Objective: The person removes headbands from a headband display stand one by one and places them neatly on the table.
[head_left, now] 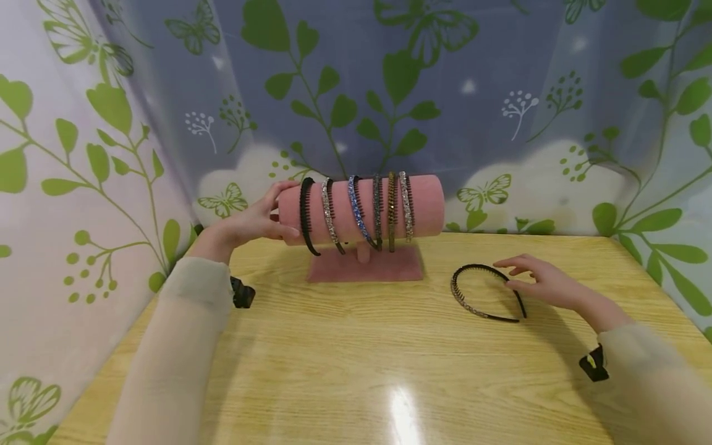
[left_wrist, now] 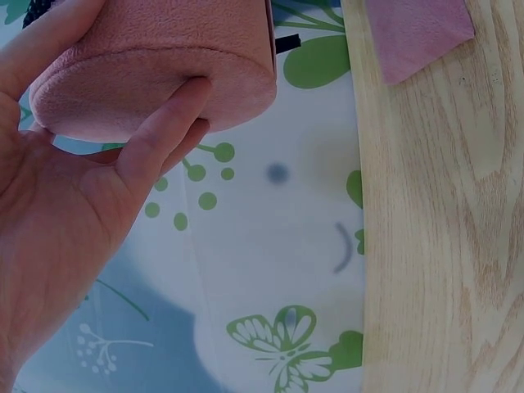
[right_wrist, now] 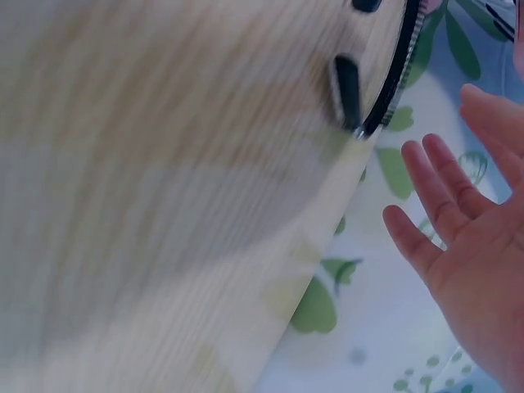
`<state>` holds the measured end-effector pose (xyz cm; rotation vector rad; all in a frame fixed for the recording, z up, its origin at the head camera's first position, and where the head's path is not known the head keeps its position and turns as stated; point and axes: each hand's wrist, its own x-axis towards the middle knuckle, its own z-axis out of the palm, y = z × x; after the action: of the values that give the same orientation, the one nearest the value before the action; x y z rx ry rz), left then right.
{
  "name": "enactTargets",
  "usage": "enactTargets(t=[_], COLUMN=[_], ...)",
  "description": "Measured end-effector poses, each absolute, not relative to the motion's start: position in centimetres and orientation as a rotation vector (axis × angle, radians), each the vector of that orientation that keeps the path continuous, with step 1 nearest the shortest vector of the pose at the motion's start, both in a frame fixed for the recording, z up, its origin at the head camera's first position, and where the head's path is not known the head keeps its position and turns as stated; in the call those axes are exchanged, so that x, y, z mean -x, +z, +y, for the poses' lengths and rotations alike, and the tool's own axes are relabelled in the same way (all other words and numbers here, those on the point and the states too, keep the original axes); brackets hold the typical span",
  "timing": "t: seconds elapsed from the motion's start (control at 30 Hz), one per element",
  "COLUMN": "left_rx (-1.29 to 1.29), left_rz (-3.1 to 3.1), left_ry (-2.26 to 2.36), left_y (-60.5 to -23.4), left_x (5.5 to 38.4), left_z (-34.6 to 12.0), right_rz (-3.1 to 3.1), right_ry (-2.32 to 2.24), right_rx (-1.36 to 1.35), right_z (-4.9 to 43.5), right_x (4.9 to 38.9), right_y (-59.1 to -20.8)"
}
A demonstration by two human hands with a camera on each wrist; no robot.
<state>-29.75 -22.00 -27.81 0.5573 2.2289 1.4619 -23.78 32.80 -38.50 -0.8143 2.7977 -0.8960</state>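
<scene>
A pink plush headband stand (head_left: 428, 207) has a horizontal roll on a flat base (head_left: 364, 271). Several headbands circle the roll: a black one (head_left: 304, 213), a blue glittery one (head_left: 356, 207), a gold one (head_left: 392, 210) and others with sparkling stones. My left hand (head_left: 247, 219) grips the roll's left end, thumb in front; the left wrist view has a finger of that hand (left_wrist: 74, 221) pressed on the round end face. One loose headband (head_left: 458, 298), black with a stone-covered stretch, lies on the table. Above its right side hovers my right hand (head_left: 547, 285), fingers relaxed and holding nothing.
The wooden table (head_left: 334, 358) runs back to a curtain (head_left: 345, 74) printed with leaves and butterflies, which also encloses both sides. Black straps or devices hang below each wrist. The stand sits close to the table's back edge.
</scene>
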Motion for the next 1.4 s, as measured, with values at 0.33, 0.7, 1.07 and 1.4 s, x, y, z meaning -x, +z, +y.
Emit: enactTargets(t=[0.33,0.7,1.07,1.4], left_rx=[-0.561,-0.58,-0.582,-0.588], left_rz=[2.239,2.241,2.249,2.253], left_ry=[1.446,1.453,1.448,1.438], left_y=[-27.8,-27.5,-27.9,-28.1], left_x=[29.9,30.1,29.9,29.9], left_z=[-21.9,-22.0,-22.1,-22.2], right_rz=[2.831,2.801,2.75,2.739], right_ry=[-0.859,-0.84,-0.837,-0.803], right_rx=[0.858,0.9,0.851,0.837], right_z=[35.4,35.1,33.9,32.8], right_x=[22.7,23.2,23.6,25.0], right_y=[-39.5,-40.3,-40.3,-40.5])
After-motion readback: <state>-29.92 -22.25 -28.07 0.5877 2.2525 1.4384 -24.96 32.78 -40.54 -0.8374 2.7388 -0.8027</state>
